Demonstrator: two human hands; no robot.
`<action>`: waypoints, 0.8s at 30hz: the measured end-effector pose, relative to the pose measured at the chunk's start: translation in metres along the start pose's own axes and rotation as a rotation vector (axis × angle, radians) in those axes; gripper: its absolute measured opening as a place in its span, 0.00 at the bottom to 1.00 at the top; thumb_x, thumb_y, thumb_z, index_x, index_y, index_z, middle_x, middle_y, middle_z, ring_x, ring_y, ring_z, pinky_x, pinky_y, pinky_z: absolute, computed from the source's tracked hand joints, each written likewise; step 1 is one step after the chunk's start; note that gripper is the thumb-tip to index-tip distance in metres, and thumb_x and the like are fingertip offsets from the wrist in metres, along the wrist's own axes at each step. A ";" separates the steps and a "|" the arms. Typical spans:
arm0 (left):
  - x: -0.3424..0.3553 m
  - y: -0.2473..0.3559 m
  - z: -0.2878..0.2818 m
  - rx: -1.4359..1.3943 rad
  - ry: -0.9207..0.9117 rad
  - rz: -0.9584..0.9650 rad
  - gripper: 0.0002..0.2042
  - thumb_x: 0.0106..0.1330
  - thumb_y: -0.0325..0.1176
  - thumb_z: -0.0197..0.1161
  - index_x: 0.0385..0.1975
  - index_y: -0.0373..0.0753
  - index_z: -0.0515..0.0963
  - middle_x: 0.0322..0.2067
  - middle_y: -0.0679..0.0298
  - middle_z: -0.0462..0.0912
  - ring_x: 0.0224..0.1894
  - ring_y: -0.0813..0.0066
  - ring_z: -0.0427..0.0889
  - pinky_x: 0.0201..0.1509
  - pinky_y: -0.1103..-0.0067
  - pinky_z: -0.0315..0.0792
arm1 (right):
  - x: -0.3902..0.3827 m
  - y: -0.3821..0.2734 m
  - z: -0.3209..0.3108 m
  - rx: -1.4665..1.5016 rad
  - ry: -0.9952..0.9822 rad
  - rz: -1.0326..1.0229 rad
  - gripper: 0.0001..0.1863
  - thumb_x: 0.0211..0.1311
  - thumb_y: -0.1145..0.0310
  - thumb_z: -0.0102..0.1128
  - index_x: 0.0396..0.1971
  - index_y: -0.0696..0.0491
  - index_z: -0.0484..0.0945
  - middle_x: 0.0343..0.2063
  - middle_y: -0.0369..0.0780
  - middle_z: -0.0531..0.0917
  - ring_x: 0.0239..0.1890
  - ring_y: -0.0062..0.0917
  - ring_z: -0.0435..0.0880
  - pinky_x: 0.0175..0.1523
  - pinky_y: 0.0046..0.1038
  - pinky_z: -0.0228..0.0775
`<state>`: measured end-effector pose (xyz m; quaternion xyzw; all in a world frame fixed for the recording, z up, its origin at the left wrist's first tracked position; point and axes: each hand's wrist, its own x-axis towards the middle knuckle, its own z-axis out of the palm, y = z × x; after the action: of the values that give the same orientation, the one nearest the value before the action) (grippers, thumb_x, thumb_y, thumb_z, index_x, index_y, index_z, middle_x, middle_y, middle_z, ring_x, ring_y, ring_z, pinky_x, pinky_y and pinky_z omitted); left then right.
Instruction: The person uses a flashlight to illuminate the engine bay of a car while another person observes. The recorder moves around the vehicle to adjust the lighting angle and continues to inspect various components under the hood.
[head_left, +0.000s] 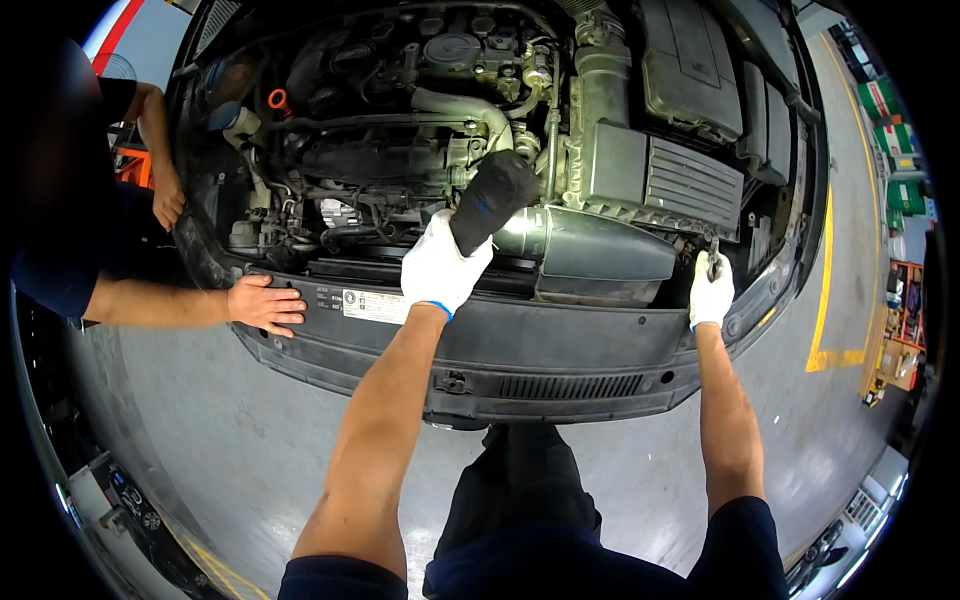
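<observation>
My left hand [440, 265], in a white glove, grips a black handheld work light [495, 188] over the engine bay, beside a broad plastic intake duct [605, 250] that is brightly lit. My right hand [711, 290], also gloved, is closed on a small metal tool [714, 258] at the front right corner of the ribbed air filter housing [680, 190]. What the tool's tip touches is too small to make out. Hoses and the engine [445, 55] lie behind my left hand.
A co-worker stands at the left, one bare hand [265, 305] on the front panel [560, 335], the other [170, 200] at the bay's side edge. Shelves with green containers [900, 140] line the far right beside a yellow floor line [825, 300].
</observation>
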<state>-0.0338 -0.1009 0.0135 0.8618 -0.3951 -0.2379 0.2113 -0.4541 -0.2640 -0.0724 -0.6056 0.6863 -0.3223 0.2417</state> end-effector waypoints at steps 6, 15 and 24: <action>-0.002 -0.012 0.007 -0.035 0.117 0.060 0.30 0.56 0.45 0.73 0.56 0.38 0.74 0.49 0.47 0.85 0.53 0.44 0.84 0.58 0.59 0.78 | -0.002 -0.008 -0.003 -0.190 0.022 -0.015 0.20 0.73 0.54 0.66 0.45 0.58 0.83 0.33 0.39 0.84 0.33 0.25 0.77 0.45 0.30 0.73; -0.003 -0.022 0.015 0.004 0.260 0.166 0.25 0.59 0.44 0.72 0.54 0.39 0.76 0.46 0.50 0.86 0.51 0.46 0.85 0.57 0.60 0.79 | -0.004 -0.016 -0.005 -0.163 0.003 -0.004 0.19 0.73 0.55 0.65 0.42 0.58 0.81 0.30 0.39 0.82 0.33 0.25 0.76 0.45 0.30 0.72; -0.008 -0.010 0.012 -0.009 0.213 0.090 0.25 0.60 0.51 0.71 0.49 0.39 0.78 0.43 0.50 0.89 0.46 0.47 0.88 0.53 0.61 0.81 | -0.006 -0.021 -0.006 -0.154 0.032 -0.021 0.18 0.74 0.54 0.63 0.45 0.57 0.81 0.32 0.42 0.83 0.35 0.31 0.79 0.47 0.33 0.73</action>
<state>-0.0397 -0.0907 0.0008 0.8627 -0.4076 -0.1368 0.2664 -0.4437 -0.2588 -0.0533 -0.6243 0.7064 -0.2809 0.1798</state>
